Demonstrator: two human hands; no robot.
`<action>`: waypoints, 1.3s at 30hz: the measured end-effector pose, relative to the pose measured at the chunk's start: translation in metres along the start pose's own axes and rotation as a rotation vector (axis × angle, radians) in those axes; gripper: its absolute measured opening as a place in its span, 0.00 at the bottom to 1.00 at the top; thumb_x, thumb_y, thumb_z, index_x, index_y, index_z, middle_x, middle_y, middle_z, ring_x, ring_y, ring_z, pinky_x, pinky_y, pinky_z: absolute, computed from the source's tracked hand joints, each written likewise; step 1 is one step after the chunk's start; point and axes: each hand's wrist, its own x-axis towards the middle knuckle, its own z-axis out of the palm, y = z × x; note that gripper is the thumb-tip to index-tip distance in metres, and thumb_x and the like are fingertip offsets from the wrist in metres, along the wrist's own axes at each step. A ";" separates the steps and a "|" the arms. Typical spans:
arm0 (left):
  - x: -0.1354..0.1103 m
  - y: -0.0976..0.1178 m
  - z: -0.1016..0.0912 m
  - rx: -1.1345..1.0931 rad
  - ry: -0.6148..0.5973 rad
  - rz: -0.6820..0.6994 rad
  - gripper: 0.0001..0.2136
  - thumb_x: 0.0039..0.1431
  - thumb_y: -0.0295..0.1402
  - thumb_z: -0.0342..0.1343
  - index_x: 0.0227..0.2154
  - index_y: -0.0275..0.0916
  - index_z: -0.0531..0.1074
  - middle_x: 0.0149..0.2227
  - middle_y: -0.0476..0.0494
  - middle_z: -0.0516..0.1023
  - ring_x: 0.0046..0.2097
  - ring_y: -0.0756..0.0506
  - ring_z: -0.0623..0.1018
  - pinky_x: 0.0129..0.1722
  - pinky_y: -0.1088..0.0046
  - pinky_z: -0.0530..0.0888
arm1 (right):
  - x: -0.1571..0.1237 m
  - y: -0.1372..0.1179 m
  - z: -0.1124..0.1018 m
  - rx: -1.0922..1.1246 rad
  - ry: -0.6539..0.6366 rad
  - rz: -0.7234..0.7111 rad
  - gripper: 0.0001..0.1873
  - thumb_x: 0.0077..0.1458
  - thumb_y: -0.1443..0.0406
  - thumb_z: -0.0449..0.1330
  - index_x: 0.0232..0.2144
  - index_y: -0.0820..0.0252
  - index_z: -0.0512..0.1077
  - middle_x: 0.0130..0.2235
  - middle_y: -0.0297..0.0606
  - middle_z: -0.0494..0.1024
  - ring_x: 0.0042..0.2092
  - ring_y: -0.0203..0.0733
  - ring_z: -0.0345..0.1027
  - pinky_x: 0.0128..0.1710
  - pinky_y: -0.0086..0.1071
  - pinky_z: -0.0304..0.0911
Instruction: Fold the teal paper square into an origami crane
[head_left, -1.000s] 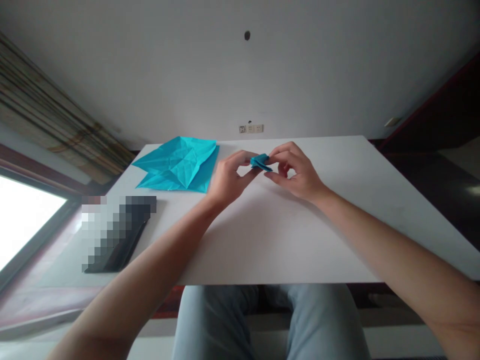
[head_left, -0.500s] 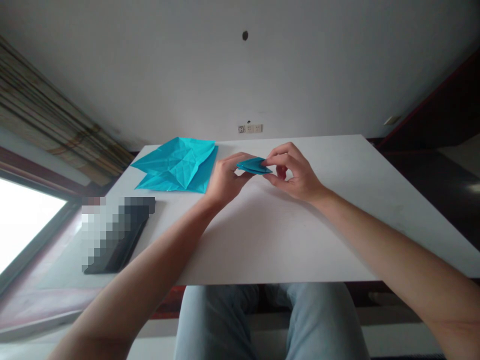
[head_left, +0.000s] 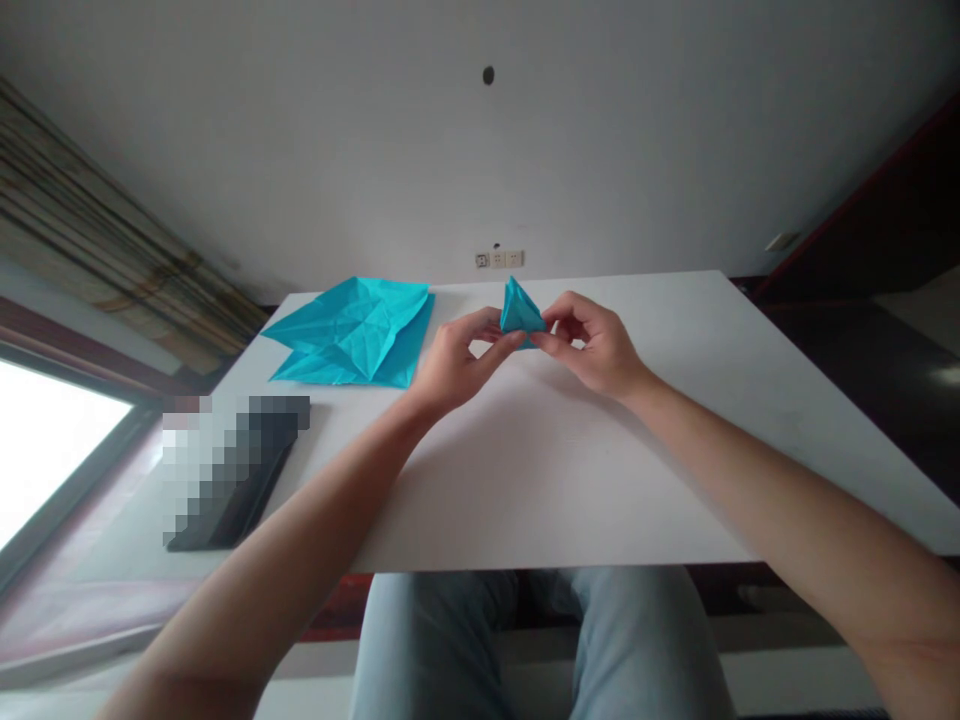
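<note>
Person seated at a white laminate tabletop (head_left: 570, 480), both bare forearms reaching in from the bottom corners of the head view. The left hand (head_left: 457, 355) and right hand (head_left: 592, 345) are raised slightly off the surface near mid-table, close together and curled into pinches, both gripping one small folded turquoise paper piece (head_left: 519, 312) from opposite sides. The piece is held in the air, not resting on the tabletop, with a pointed tip up and a roughly triangular outline. Its lower part is partly hidden by the fingers, so the exact fold layers can't be told.

Step in hand looks like shaping the folds of this small piece, with both hands sharing the work. Judging by the grip, the next move calls for a steady pinch on one side so the other hand can work an edge or crease without the layers slipping.

Large creased turquoise paper sheet (head_left: 352, 335) lies on the tabletop to the left of the hands, with many crease lines and uneven points. Long dark object (head_left: 259, 455) sits nearer the left edge, pixelated, so can't tell what it is. White wall socket panel (head_left: 500, 259) is behind the far edge. Light blue jeans (head_left: 442, 640) show below the near edge.
</note>
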 end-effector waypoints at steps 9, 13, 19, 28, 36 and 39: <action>0.003 0.004 0.005 -0.180 -0.039 -0.108 0.24 0.76 0.59 0.67 0.37 0.41 0.78 0.34 0.46 0.84 0.36 0.47 0.84 0.37 0.71 0.80 | -0.004 0.007 0.002 0.092 -0.109 0.135 0.29 0.65 0.36 0.75 0.36 0.51 0.75 0.28 0.28 0.70 0.28 0.37 0.61 0.27 0.34 0.56; 0.000 0.003 0.007 -0.306 -0.017 -0.147 0.25 0.72 0.55 0.72 0.60 0.48 0.72 0.41 0.48 0.84 0.37 0.47 0.87 0.35 0.72 0.82 | -0.003 0.006 0.003 0.146 -0.138 0.129 0.29 0.68 0.37 0.73 0.36 0.51 0.72 0.28 0.27 0.71 0.27 0.35 0.62 0.27 0.34 0.57; -0.001 0.006 0.006 -0.307 -0.008 -0.136 0.27 0.71 0.51 0.75 0.61 0.49 0.67 0.51 0.46 0.82 0.44 0.45 0.91 0.37 0.71 0.89 | -0.004 0.006 0.005 0.212 -0.076 0.150 0.29 0.67 0.38 0.74 0.53 0.45 0.69 0.31 0.23 0.73 0.25 0.35 0.63 0.24 0.33 0.58; 0.000 0.004 0.006 -0.273 0.026 -0.105 0.24 0.73 0.48 0.74 0.59 0.48 0.68 0.48 0.46 0.82 0.46 0.44 0.92 0.35 0.74 0.89 | -0.003 0.006 0.005 0.198 -0.074 0.127 0.28 0.67 0.41 0.76 0.57 0.45 0.73 0.40 0.29 0.79 0.27 0.32 0.64 0.22 0.31 0.59; 0.000 0.000 0.008 -0.221 0.044 -0.081 0.21 0.73 0.51 0.73 0.55 0.48 0.72 0.48 0.46 0.82 0.47 0.44 0.89 0.37 0.73 0.88 | -0.004 0.004 0.003 0.182 -0.071 0.111 0.28 0.67 0.42 0.76 0.59 0.43 0.74 0.48 0.35 0.82 0.34 0.37 0.73 0.24 0.30 0.67; 0.001 -0.001 0.007 -0.197 0.050 -0.078 0.18 0.73 0.50 0.73 0.51 0.45 0.77 0.50 0.42 0.85 0.51 0.43 0.89 0.40 0.71 0.88 | -0.006 0.006 0.003 0.195 -0.074 0.116 0.31 0.69 0.43 0.75 0.65 0.40 0.73 0.48 0.33 0.81 0.29 0.33 0.68 0.22 0.30 0.65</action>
